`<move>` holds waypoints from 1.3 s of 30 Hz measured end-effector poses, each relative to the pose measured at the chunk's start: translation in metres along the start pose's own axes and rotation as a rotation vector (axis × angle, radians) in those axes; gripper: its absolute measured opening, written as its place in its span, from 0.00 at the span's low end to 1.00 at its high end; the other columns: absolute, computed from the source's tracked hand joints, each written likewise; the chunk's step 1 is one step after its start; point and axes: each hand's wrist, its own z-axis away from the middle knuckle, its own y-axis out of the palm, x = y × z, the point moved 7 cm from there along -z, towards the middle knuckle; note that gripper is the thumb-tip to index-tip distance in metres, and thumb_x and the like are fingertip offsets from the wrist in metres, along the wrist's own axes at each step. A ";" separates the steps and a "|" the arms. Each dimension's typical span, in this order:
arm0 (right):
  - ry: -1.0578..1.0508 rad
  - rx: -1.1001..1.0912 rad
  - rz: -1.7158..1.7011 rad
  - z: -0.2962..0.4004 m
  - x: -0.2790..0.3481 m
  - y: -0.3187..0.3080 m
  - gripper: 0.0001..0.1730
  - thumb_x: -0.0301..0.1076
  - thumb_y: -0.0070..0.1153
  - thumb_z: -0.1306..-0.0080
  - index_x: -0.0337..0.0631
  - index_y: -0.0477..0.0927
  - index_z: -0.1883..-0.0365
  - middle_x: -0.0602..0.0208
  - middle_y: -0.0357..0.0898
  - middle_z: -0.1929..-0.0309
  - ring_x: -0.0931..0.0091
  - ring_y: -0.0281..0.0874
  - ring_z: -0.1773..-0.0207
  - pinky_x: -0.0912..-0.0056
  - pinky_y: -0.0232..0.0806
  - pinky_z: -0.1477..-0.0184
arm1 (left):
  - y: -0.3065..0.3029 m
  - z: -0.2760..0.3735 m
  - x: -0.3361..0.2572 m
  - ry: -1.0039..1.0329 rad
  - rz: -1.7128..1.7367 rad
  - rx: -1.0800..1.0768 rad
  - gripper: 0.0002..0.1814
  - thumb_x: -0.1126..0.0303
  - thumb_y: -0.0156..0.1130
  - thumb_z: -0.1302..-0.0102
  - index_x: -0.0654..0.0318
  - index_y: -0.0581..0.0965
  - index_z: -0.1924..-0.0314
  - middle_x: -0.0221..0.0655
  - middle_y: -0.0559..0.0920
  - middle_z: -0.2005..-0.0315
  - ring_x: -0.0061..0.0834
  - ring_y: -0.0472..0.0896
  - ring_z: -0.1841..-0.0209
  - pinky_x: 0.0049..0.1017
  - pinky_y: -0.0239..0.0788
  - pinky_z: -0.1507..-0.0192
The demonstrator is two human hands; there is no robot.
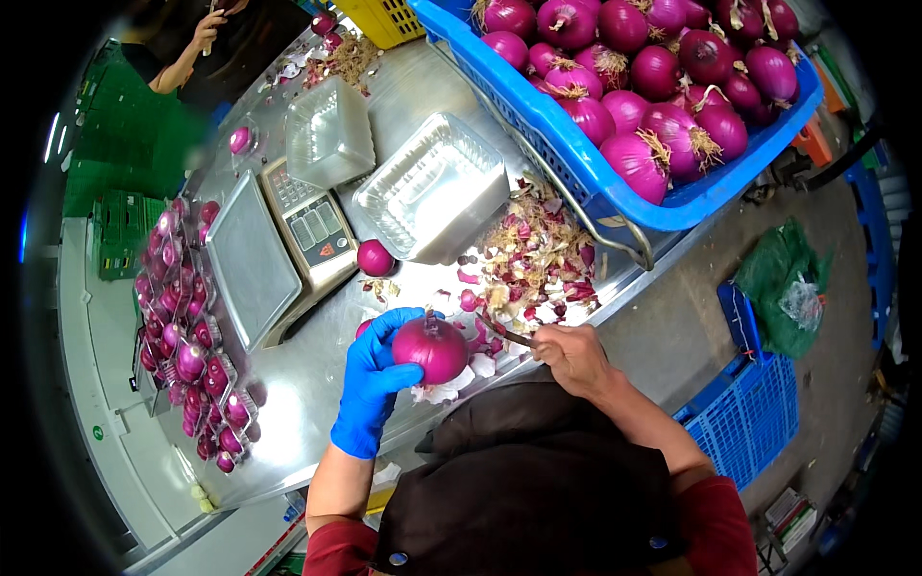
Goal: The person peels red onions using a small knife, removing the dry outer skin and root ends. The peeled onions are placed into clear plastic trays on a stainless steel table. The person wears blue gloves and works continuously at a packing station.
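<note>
In a blue glove, my left hand (372, 381) holds a red onion (431, 351) above the metal table, its dry neck pointing away from me. My bare right hand (574, 358) grips a small knife (508, 332), whose blade points left towards the onion but stays apart from it. Below and beyond the blade lies a heap of onion skins and root trimmings (536, 248). One peeled-looking red onion (375, 258) rests beside the scale, and part of another onion (364, 328) shows behind my glove.
A blue crate (536, 137) full of red onions stands at the back right. Stacked clear plastic trays (432, 189) sit beside a digital scale (252, 263). Packed onions (189, 360) line the table's left side. Another person's hand (207, 30) is at the far left.
</note>
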 end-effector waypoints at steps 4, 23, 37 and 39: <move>0.010 -0.041 -0.065 -0.031 0.030 -0.013 0.12 0.38 0.62 0.38 0.38 0.77 0.65 0.61 0.78 0.74 0.64 0.77 0.74 0.65 0.69 0.70 | 0.015 0.002 -0.002 0.121 -0.143 -0.063 0.40 0.75 0.76 0.56 0.68 0.70 0.40 0.39 0.77 0.45 0.32 0.75 0.42 0.33 0.68 0.39; 0.213 -0.048 0.146 -0.048 0.019 -0.013 0.25 0.43 0.60 0.36 0.47 0.68 0.44 0.58 0.82 0.65 0.56 0.80 0.69 0.55 0.68 0.70 | -0.012 -0.004 0.042 -0.079 0.605 -0.156 0.38 0.61 0.64 0.37 0.72 0.60 0.33 0.51 0.69 0.37 0.46 0.69 0.35 0.45 0.62 0.33; -0.361 -0.036 0.442 -0.040 0.074 -0.007 0.24 0.57 0.60 0.41 0.48 0.68 0.79 0.72 0.66 0.81 0.73 0.72 0.80 0.69 0.65 0.80 | 0.054 0.015 0.060 -0.273 0.957 -0.005 0.34 0.48 0.52 0.29 0.62 0.60 0.32 0.46 0.68 0.37 0.42 0.71 0.37 0.44 0.68 0.37; -0.340 -0.057 0.414 -0.041 0.065 -0.008 0.24 0.57 0.60 0.41 0.47 0.68 0.80 0.72 0.66 0.81 0.73 0.73 0.80 0.69 0.65 0.80 | 0.054 0.017 0.063 -0.288 0.998 -0.015 0.34 0.47 0.52 0.29 0.63 0.61 0.33 0.45 0.69 0.38 0.41 0.72 0.39 0.43 0.69 0.38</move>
